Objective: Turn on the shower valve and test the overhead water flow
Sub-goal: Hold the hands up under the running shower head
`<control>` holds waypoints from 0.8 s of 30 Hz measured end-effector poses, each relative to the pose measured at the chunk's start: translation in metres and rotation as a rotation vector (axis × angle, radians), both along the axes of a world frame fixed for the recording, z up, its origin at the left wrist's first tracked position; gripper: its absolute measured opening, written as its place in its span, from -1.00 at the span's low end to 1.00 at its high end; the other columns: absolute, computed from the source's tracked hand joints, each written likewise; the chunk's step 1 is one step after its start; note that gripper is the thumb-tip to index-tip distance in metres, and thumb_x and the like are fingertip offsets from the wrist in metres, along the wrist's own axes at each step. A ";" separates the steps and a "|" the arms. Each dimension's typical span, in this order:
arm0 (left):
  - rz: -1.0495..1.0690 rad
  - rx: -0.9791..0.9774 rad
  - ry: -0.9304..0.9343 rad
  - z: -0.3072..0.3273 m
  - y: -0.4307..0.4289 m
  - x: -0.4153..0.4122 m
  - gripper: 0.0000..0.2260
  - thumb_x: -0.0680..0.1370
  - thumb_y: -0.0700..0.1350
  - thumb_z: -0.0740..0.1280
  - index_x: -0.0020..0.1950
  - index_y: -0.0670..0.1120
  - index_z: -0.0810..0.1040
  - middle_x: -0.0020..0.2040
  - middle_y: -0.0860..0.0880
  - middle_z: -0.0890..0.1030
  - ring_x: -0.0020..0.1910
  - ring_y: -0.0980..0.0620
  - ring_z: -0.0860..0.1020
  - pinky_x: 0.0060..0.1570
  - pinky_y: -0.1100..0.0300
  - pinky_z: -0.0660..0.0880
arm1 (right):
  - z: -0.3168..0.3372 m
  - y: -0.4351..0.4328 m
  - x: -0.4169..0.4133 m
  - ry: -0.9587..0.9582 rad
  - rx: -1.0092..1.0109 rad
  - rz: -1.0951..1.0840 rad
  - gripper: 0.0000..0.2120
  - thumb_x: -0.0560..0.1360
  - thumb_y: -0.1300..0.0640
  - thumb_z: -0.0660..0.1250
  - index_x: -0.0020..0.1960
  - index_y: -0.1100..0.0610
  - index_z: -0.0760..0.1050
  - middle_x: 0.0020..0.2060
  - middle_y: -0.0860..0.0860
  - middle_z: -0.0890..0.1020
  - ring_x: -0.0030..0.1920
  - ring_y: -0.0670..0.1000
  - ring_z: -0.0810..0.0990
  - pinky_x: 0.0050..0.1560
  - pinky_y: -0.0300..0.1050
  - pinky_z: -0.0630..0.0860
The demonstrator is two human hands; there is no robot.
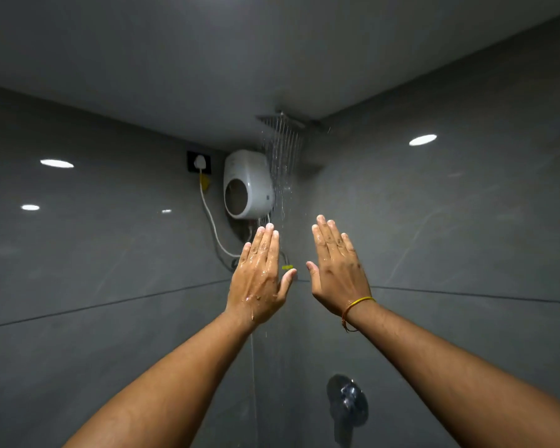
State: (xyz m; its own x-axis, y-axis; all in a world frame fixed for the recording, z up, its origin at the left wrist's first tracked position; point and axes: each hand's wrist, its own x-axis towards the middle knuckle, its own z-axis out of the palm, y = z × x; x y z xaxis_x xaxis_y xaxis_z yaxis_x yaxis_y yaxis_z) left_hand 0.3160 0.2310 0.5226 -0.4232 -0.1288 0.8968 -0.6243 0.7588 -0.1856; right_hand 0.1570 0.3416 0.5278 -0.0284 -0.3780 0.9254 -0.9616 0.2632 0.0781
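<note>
A flat square overhead shower head [280, 122] hangs near the ceiling in the corner, and thin streams of water [283, 169] fall from it. My left hand [259, 279] is raised below the spray, flat, wet and glistening, holding nothing. My right hand [337, 270] is raised beside it, fingers extended, also empty, with a yellow thread band on the wrist. Drops fall between and under the two hands. The round chrome shower valve [348, 400] sits on the right wall, low in view between my forearms.
A white water heater [248, 185] is mounted on the left wall beside the spray. Its white cable runs up to a plug in a black socket [199, 162]. Grey tiled walls meet in the corner, with ceiling-light reflections on them.
</note>
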 end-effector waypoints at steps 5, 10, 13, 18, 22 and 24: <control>0.018 -0.036 0.040 0.037 0.025 0.013 -0.26 0.70 0.22 0.13 0.70 -0.22 0.00 0.71 -0.20 0.00 0.70 -0.12 -0.06 0.65 -0.11 0.10 | 0.039 0.026 0.014 0.026 -0.063 -0.016 -0.23 0.59 0.00 0.31 0.66 0.23 0.07 0.67 0.15 0.05 0.67 0.16 0.04 0.62 0.17 0.20; 0.045 -0.046 0.056 0.050 0.045 0.030 -0.26 0.70 0.21 0.15 0.69 -0.23 0.01 0.71 -0.20 0.00 0.70 -0.13 -0.04 0.65 -0.08 0.06 | 0.052 0.041 0.026 0.048 -0.075 -0.013 -0.23 0.60 0.00 0.31 0.67 0.24 0.06 0.67 0.16 0.04 0.67 0.17 0.03 0.62 0.18 0.20; 0.062 -0.066 0.073 0.056 0.052 0.042 -0.27 0.69 0.18 0.16 0.69 -0.25 0.05 0.70 -0.22 0.04 0.70 -0.14 -0.01 0.65 -0.07 0.07 | 0.058 0.048 0.032 0.053 -0.083 -0.011 -0.23 0.59 0.01 0.31 0.66 0.25 0.07 0.67 0.16 0.04 0.67 0.16 0.04 0.62 0.18 0.21; 0.081 -0.090 0.079 0.062 0.057 0.048 -0.27 0.69 0.18 0.18 0.68 -0.26 0.08 0.69 -0.23 0.07 0.69 -0.15 0.02 0.64 -0.09 0.12 | 0.065 0.054 0.038 0.053 -0.088 -0.003 -0.23 0.59 0.01 0.31 0.66 0.24 0.08 0.67 0.15 0.04 0.67 0.16 0.05 0.63 0.16 0.19; 0.088 -0.094 0.076 0.062 0.061 0.049 -0.27 0.69 0.19 0.16 0.68 -0.25 0.07 0.70 -0.22 0.06 0.69 -0.14 0.00 0.64 -0.05 0.06 | 0.070 0.057 0.040 0.051 -0.091 0.001 -0.24 0.59 0.01 0.30 0.66 0.25 0.07 0.67 0.15 0.04 0.67 0.16 0.05 0.63 0.15 0.18; 0.086 -0.092 0.074 0.064 0.063 0.049 -0.27 0.69 0.19 0.16 0.68 -0.25 0.06 0.70 -0.22 0.05 0.69 -0.14 0.00 0.64 -0.08 0.11 | 0.071 0.057 0.041 0.056 -0.096 0.003 -0.24 0.59 0.01 0.30 0.66 0.25 0.08 0.67 0.15 0.05 0.66 0.16 0.06 0.63 0.15 0.18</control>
State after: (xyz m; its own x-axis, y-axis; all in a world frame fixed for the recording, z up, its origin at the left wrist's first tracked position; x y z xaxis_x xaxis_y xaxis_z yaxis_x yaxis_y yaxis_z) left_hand 0.3649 0.2935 0.5862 -0.3463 -0.0779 0.9349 -0.7008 0.6840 -0.2026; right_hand 0.1977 0.3986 0.5984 0.0255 -0.2871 0.9576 -0.9573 0.2689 0.1061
